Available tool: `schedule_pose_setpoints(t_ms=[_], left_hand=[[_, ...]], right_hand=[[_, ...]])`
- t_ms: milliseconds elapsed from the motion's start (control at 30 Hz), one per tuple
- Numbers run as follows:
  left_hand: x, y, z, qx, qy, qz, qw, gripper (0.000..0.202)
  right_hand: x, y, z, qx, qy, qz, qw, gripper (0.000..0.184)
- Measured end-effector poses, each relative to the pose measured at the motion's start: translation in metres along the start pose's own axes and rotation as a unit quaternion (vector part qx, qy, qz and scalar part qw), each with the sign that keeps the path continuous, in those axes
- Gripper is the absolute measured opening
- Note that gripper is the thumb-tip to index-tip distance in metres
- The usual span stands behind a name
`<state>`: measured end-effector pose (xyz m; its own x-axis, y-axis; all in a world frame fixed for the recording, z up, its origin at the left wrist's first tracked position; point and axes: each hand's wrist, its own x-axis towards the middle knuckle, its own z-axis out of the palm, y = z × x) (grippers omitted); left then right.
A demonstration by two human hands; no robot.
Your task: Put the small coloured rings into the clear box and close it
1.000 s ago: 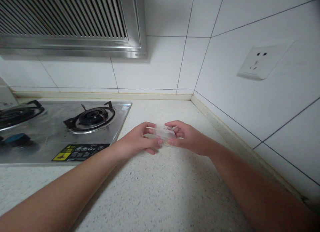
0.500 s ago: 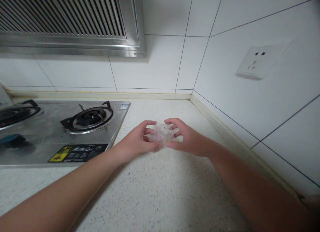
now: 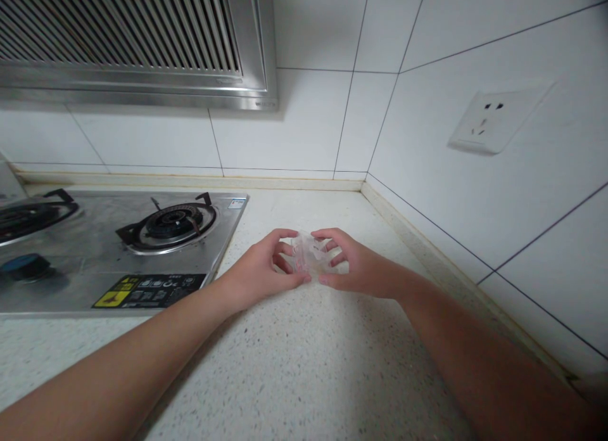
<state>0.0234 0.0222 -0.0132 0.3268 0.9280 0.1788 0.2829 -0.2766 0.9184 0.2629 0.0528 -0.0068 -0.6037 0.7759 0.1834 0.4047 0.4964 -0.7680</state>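
A small, crumpled clear plastic bag (image 3: 310,254) with faint reddish marks near its left side is between my two hands over the counter. My left hand (image 3: 270,263) grips its left side, fingers curved behind and thumb in front. From the right, my right hand (image 3: 354,263) holds the other side with fingers bent the same way. The fingertips of the two hands stand a short gap apart. What the bag contains, if anything, cannot be made out.
On the left a steel gas stove (image 3: 223,238) with black burners (image 3: 175,220) and a dark knob (image 3: 26,267) is set into the speckled counter (image 3: 294,358). A range hood (image 3: 259,99) hangs above. The tiled right wall carries a socket (image 3: 494,121).
The bag has shifted slightly and its folds look different, with the reddish marks showing more clearly. Both hands keep nearly the same position and hold. The camera view has moved very little.
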Motion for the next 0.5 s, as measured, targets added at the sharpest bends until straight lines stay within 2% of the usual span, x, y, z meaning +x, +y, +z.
schedule_pose_setpoints(t_ms=[500], left_hand=[[-0.001, 0.0005, -0.0005, 0.028, 0.008, 0.014, 0.999, 0.074]], right_hand=[[0.0012, -0.0032, -0.0014, -0.006, -0.01, 0.008, 1.0, 0.073]])
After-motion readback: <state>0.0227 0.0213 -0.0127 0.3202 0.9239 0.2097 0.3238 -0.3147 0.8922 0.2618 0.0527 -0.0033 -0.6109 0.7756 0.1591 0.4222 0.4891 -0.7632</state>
